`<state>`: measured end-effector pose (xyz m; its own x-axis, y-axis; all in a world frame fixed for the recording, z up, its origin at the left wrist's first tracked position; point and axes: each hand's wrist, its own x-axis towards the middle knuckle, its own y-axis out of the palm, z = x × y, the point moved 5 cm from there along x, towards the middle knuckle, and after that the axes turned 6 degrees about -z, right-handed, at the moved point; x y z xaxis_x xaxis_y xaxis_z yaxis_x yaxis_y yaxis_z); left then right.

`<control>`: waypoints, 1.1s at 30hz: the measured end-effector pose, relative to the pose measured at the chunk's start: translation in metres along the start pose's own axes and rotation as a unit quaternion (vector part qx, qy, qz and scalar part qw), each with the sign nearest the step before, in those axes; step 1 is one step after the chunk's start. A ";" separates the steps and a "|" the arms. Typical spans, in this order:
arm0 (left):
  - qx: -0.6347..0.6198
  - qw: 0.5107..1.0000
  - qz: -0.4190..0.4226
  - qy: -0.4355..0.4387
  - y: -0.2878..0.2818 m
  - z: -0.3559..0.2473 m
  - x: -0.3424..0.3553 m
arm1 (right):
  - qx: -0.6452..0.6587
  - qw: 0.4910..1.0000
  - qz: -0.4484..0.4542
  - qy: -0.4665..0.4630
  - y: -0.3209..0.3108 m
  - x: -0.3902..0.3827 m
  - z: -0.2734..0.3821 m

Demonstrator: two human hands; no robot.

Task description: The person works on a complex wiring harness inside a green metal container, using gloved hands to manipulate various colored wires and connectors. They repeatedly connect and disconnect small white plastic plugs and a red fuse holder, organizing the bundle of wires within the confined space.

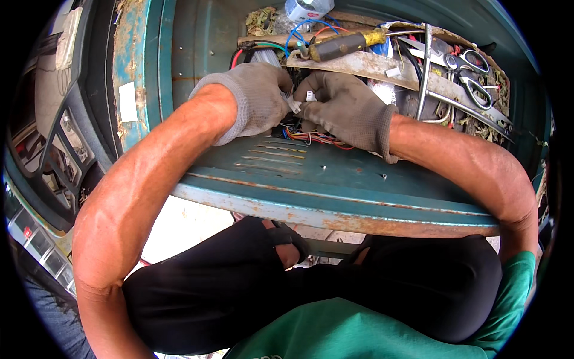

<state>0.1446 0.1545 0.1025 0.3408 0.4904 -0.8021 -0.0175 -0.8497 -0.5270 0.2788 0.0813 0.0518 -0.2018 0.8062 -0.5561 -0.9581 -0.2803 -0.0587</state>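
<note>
Inside a rusty teal metal box [359, 185], both my hands wear grey-brown knit gloves. My left hand [254, 102] is closed, its curled fingertips at a small white plastic connector piece [294, 105]. My right hand [347, 110] is closed in a pinch on the same piece, with a small white block [310, 96] showing between its fingers. A bundle of coloured wires [317, 136] runs under my fingers. Part of what my fingertips grip is hidden.
A yellow-handled screwdriver [353, 43] lies on a dirty metal strip [394, 66] beyond my hands. At the right are scissors [478, 90], metal rods and dry leaves. A plastic bottle [305, 9] sits at the back. My knees show below the box's front rim.
</note>
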 end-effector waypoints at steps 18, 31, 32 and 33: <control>0.036 0.994 -0.082 0.065 0.000 -0.004 -0.014 | 0.013 0.999 0.046 0.019 0.003 -0.001 0.001; 0.147 0.986 -0.057 0.046 -0.003 0.001 -0.013 | 0.157 0.978 0.098 0.101 0.003 -0.002 0.009; 0.155 0.985 -0.056 0.045 -0.003 0.002 -0.011 | 0.127 0.978 0.112 0.119 0.003 -0.002 0.011; 0.153 0.986 -0.054 0.048 -0.003 0.002 -0.011 | 0.117 0.979 0.113 0.125 0.003 -0.002 0.013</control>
<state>0.1394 0.1519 0.1122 0.4430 0.5424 -0.7138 -0.2543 -0.6874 -0.6803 0.2734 0.0852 0.0637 -0.3866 0.5761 -0.7202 -0.9207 -0.2868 0.2647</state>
